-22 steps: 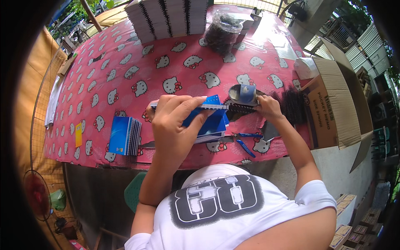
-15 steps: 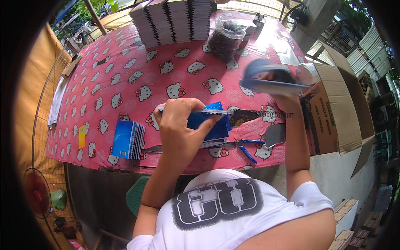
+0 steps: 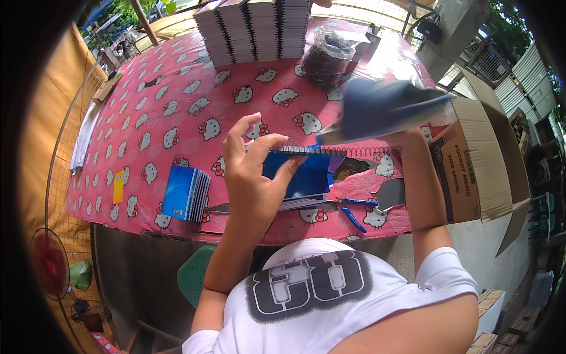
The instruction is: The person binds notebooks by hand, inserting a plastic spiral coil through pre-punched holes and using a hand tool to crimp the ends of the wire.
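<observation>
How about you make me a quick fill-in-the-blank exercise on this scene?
1. The left hand pinches a notebook whose cover is ____.
2. A thin coil reaches out from the notebook toward the picture's ____ side.
3. The small flat card on the tablecloth is ____.
4. The big open box is made of ____.

Missing words: blue; right; yellow; cardboard.

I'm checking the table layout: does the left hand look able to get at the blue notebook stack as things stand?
Probably yes: the blue notebook stack sits close by with nothing visible between, though the left hand would likely have to release its held notebook.
</observation>
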Available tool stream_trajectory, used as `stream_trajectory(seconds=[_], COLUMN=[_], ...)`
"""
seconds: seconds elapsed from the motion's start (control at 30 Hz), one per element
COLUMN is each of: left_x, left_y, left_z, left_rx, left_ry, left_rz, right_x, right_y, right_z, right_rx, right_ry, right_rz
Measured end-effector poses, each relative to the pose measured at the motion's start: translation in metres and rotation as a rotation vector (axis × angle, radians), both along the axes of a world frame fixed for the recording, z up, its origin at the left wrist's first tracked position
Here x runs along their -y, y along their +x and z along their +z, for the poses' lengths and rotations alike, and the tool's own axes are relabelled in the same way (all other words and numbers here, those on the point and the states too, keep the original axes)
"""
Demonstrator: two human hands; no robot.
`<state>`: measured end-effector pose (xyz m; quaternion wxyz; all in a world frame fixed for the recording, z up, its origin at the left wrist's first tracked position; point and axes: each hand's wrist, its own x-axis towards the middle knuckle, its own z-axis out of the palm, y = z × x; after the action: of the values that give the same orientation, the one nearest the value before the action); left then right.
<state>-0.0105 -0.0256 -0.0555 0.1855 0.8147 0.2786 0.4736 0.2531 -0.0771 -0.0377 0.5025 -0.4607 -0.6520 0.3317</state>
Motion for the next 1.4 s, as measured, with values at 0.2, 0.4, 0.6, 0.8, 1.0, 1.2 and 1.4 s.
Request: stream_trajectory(seconds=[0.2,0.4,0.6,0.8,1.0,1.2,1.4], left_x=[-0.003,-0.024,-0.032,-0.038,-0.031,0.003,0.030], left_y=[-0.015,-0.032,-0.031,-0.032,-0.018,-0.023,-0.014], left_z=[-0.008,-0.036,-0.040,-0.043,-0.021,-0.003,-0.033], left_rx=[0.309,0.702,0.773,0.784,0.673,0.429,0.192], left_ry=[-0.470,-0.814,-0.948,-0.969,-0.814,0.082,-0.115], left_rz=[-0.119,-0.435,-0.443,-0.510,-0.546,-0.358,-0.250], right_x=[-0.012,-0.030,-0.040,-0.033,0.032,0.113,0.162], right_y=[-0.022,-0.026,-0.035,-0.030,0.042,-0.035,-0.073], right_z=[0.012,-0.002,-0.004,-0.031,-0.155,-0.170,-0.195], right_rx=[-0.129,0.123,0.484,0.804,1.046,0.908,0.693], right_ry=[0.013,0.005,-0.020,-0.064,-0.446,-0.097,-0.290], right_rz=[0.031,-0.029,-0.291,-0.577,-0.954,-0.721,-0.732])
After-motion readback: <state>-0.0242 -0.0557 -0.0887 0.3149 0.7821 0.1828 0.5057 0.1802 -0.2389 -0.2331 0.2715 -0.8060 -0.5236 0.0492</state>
